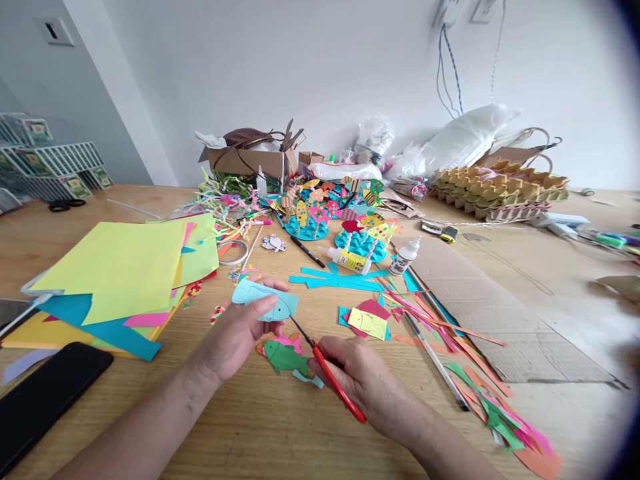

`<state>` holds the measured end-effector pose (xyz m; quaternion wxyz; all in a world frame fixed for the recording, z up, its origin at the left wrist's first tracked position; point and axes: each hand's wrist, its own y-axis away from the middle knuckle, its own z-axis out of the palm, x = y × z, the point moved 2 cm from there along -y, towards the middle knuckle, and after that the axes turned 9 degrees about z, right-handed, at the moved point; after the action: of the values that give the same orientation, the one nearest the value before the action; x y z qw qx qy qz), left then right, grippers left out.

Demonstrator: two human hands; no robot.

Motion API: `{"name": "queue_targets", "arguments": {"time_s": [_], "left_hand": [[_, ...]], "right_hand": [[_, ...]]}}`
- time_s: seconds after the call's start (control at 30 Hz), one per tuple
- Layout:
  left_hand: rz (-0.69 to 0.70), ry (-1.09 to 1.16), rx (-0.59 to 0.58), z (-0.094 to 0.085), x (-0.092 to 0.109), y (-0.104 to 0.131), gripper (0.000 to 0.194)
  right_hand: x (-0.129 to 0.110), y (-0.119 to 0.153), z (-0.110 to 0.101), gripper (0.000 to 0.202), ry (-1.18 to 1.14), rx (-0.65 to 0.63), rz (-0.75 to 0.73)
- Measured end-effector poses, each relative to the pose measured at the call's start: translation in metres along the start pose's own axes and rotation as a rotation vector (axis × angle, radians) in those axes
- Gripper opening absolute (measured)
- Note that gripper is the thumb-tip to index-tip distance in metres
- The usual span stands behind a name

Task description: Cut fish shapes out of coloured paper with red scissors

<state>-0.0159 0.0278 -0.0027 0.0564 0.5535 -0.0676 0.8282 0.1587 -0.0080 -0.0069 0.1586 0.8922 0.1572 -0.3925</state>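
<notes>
My left hand (234, 333) pinches a light blue piece of paper (287, 305) with a fish outline drawn on it. In my right hand (357, 370) is a pair of scissors with red handles (336, 383); the tips meet the paper's lower right edge. Whether the blades are apart is too small to tell. Just below the paper lie cut-out paper fish, a green one (286, 358) over pink and orange ones. A curved light blue scrap (308, 379) rests beside them. Right of my hands, a yellow paper with a drawn fish (367, 323) lies on red and blue pieces.
Coloured paper sheets (135, 267) and a black phone (55, 407) lie at left. Glue bottles (406, 257), a black marker (307, 251) and finished fish decorations (360, 240) stand or lie ahead. At right are paper strips, a pen (437, 363), cardboard (495, 313) and egg trays (500, 190).
</notes>
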Motion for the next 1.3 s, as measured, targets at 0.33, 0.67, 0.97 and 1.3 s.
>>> {"name": "queue_targets", "arguments": {"time_s": [0.33,0.67,0.97,1.3], "left_hand": [[-0.065,-0.317,-0.139,-0.028,0.022,-0.015,0.020],[-0.194,-0.363,-0.363,-0.016,0.012,-0.011,0.011],[-0.139,-0.313,-0.284,-0.002,0.001,-0.002,0.024],[-0.117,-0.258,-0.167,0.008,-0.004,0.006,0.020]], "right_hand": [[0.002,0.001,-0.007,0.033,0.135,-0.002,0.001],[0.000,0.000,-0.011,0.032,-0.035,-0.083,-0.009],[0.016,-0.004,0.009,0.038,-0.494,-0.229,0.108],[0.020,-0.005,0.017,0.047,-0.672,-0.267,0.097]]}}
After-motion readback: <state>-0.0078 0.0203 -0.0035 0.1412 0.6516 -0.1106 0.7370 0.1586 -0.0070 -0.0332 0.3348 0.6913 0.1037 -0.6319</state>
